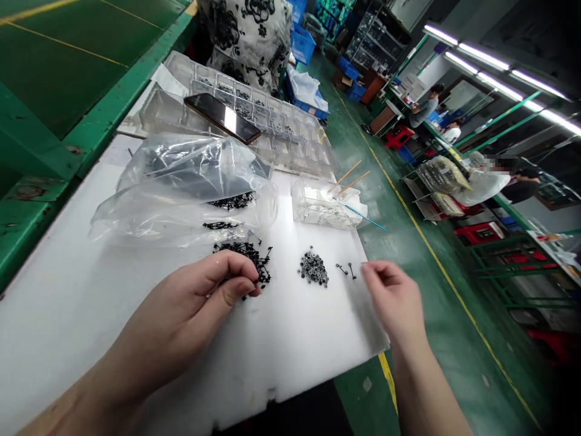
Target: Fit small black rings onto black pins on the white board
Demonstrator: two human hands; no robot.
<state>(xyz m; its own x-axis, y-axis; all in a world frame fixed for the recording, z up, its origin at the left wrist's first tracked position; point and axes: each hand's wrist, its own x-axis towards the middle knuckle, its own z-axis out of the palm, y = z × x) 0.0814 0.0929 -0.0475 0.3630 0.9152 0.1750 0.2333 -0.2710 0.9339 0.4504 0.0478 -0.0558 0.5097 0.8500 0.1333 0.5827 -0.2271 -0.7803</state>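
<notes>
Green workbench (45,130) along one side, with a white plastic board (290,357) under both hands and a green factory floor beyond it.

Left hand (181,315): at the near edge of a heap of small black parts (247,260), thumb and fingertips drawn close together over it. Some pieces sit right under the fingertips; whether any are actually held cannot be told.

Right hand (394,297): hovering above the board, fingers loosely curled, a small gap between thumb and forefinger, nothing visible in its hold. Its fingertips are just beside two loose black pin-shaped pieces (345,269). Between these and the left hand lies a small mound of grey ringed pieces (313,268).

Containers: ahead of the left hand, a clear plastic bag (181,188) with black parts inside, two small clusters of black parts (231,201) lying against it. Ahead of the right hand, a clear acrylic box (318,209) packed with white cloth, two wooden sticks (349,177) and a blue stick (363,217) angled out over its rim. Farther ahead of both hands, a clear compartment tray (290,136), many cells holding small black parts, a smartphone (222,118) lying on top. Past the tray stands a co-worker in a black-and-white floral top (245,42), beside blue crates (302,42).
</notes>
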